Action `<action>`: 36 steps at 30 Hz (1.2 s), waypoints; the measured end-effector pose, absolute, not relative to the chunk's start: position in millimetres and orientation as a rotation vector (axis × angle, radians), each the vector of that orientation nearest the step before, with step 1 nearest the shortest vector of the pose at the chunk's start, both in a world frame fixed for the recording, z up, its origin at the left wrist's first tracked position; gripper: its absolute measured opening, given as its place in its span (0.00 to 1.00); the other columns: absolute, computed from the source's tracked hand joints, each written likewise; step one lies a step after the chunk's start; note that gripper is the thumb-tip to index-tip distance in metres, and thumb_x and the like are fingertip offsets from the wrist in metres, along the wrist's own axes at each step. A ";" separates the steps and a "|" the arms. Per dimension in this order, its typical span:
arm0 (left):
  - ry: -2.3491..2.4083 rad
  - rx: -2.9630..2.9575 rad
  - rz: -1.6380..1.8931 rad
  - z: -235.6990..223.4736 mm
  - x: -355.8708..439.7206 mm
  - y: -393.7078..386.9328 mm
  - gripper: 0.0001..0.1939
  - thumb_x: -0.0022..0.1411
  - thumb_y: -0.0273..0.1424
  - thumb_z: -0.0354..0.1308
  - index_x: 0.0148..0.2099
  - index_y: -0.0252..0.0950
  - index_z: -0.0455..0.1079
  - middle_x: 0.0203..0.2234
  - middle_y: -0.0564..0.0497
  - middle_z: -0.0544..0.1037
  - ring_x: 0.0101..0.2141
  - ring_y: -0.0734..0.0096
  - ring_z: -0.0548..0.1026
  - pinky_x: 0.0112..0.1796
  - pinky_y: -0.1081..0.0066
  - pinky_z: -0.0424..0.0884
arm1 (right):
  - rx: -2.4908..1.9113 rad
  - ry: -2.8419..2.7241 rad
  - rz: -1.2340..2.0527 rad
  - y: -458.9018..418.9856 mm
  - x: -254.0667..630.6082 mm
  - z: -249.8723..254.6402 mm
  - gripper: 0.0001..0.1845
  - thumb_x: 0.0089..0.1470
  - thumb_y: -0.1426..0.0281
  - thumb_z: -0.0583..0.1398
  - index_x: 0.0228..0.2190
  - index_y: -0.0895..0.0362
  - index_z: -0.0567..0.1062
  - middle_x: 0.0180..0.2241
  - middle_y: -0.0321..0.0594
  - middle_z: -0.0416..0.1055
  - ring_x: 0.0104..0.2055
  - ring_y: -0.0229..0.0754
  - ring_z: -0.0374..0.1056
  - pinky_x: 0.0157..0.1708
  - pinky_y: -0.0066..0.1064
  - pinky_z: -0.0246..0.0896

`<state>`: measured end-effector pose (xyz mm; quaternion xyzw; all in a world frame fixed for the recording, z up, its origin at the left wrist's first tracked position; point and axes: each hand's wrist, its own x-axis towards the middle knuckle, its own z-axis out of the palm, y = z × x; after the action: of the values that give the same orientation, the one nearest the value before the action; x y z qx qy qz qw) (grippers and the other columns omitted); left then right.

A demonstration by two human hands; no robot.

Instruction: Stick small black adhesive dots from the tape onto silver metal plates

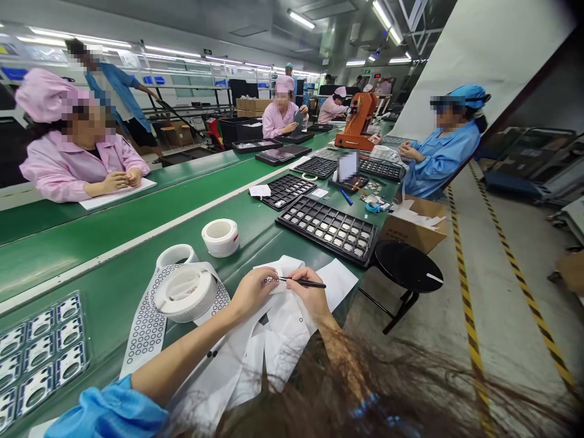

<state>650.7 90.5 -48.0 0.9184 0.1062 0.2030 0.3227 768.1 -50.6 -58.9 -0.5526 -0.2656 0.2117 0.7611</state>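
Observation:
Black tweezers are pinched in my right hand, their tips pointing left. They reach the edge of a white strip of small black ring stickers, which my left hand grips between thumb and fingers. Both hands are close together over crumpled white backing paper. Whether a ring sits between the tweezer tips is too small to tell. Left of my hands lies a white roll on top of ring-printed tape. Another white tape roll stands beyond it.
A black compartment tray with several pale parts lies ahead, more trays behind it. At the left is a clear tray of white-and-blue parts. A black stool and cardboard box stand right of the table. Several people sit around.

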 end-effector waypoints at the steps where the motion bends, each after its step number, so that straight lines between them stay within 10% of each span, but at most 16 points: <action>1: 0.283 2.403 0.535 -48.0 651.0 90.0 0.12 0.69 0.38 0.59 0.43 0.33 0.73 0.45 0.46 0.78 0.41 0.67 0.77 0.43 0.62 0.76 | -1.199 -0.571 0.467 -50.5 767.9 -58.7 0.11 0.38 0.68 0.70 0.22 0.56 0.72 0.28 0.35 0.74 0.25 0.39 0.70 0.32 0.35 0.68; 36: 0.273 2.379 0.612 -54.7 648.9 88.3 0.11 0.69 0.36 0.59 0.43 0.33 0.74 0.47 0.45 0.78 0.45 0.65 0.77 0.45 0.61 0.76 | -1.172 -0.489 0.541 -51.0 765.1 -58.6 0.14 0.40 0.65 0.72 0.22 0.57 0.73 0.21 0.35 0.75 0.23 0.41 0.71 0.30 0.34 0.66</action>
<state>648.9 88.3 -54.7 0.9090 0.1042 0.2337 0.3289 765.1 -51.0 -58.6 -0.5407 -0.2254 0.2495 0.7711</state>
